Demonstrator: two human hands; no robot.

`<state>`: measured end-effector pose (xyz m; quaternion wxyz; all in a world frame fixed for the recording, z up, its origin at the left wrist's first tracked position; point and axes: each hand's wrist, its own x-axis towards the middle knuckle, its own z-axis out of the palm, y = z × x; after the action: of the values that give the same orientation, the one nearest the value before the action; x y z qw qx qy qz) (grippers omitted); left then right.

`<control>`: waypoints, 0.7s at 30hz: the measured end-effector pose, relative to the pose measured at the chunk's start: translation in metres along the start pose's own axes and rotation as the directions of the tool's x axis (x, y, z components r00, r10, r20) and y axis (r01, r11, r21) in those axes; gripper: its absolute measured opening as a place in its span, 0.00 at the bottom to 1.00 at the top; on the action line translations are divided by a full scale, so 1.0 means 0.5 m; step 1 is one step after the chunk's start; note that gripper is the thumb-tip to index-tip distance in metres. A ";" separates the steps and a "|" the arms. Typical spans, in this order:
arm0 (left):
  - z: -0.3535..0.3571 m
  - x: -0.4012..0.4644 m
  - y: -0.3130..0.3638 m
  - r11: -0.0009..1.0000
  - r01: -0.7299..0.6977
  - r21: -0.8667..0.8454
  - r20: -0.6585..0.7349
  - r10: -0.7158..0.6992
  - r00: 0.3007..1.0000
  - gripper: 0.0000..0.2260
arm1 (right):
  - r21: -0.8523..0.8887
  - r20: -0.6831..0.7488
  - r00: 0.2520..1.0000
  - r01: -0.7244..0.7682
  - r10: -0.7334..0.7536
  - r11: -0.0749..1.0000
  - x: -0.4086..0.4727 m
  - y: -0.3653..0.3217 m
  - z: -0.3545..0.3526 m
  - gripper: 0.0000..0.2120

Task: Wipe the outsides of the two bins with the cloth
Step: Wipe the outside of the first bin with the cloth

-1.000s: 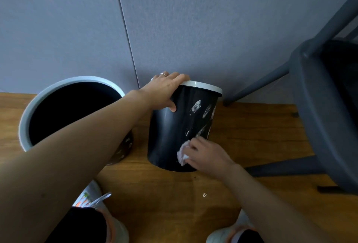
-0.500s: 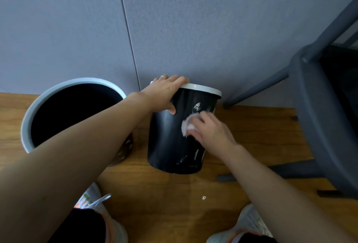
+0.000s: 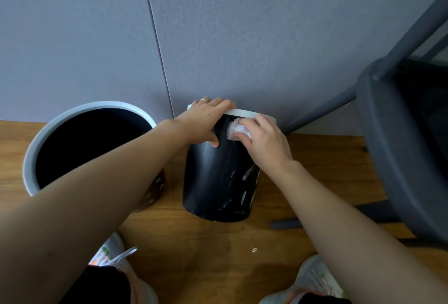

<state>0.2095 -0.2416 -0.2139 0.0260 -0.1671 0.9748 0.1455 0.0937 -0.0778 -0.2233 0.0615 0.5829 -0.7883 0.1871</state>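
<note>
A small black bin (image 3: pixel 215 182) with a white rim stands on the wooden floor against the wall, tilted a little toward me. My left hand (image 3: pixel 206 119) grips its rim from the left, thumb on the side wall. My right hand (image 3: pixel 264 141) presses a crumpled white cloth (image 3: pixel 234 129) against the bin's outside just under the rim. White smears show low on the bin's right side. A larger bin (image 3: pixel 36 148) with a pale rim and dark inside stands to the left, its side partly hidden by my left arm.
A grey wall (image 3: pixel 242 37) runs right behind both bins. A dark grey chair (image 3: pixel 400 146) fills the right side, its legs reaching to the floor near the small bin. My two shoes (image 3: pixel 114 257) are at the bottom. A tiny white scrap (image 3: pixel 254 249) lies on the floor.
My right hand has slid the cloth up the small bin's side, from near the bottom to just under the rim. My left hand has stayed on the rim.
</note>
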 end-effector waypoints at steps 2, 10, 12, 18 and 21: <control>0.001 0.000 0.001 1.000 -0.002 -0.001 0.001 0.002 1.000 0.42 | 0.034 -0.006 0.999 -0.035 0.035 0.999 -0.019 0.014 0.002 0.12; 0.001 0.002 0.006 1.000 -0.003 -0.001 0.014 0.003 1.000 0.41 | 0.229 -0.103 0.973 -0.180 0.208 0.957 -0.021 0.034 0.005 0.08; 0.001 0.002 0.006 1.000 0.000 -0.002 0.017 0.000 1.000 0.41 | 0.217 -0.104 0.970 -0.193 0.220 0.957 -0.024 0.023 0.018 0.09; -0.001 0.002 0.001 1.000 0.009 -0.005 0.020 -0.009 1.000 0.42 | 0.235 -0.026 0.995 -0.091 0.100 0.968 -0.099 -0.002 0.054 0.17; 0.000 0.002 0.003 1.000 0.003 -0.014 0.019 -0.003 1.000 0.41 | 0.223 -0.031 0.998 -0.042 0.051 0.974 -0.097 0.007 0.046 0.16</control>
<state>0.2079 -0.2406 -0.2135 0.0342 -0.1672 0.9732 0.1539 0.1085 -0.0419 -0.2607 0.0059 0.5640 -0.7746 0.2860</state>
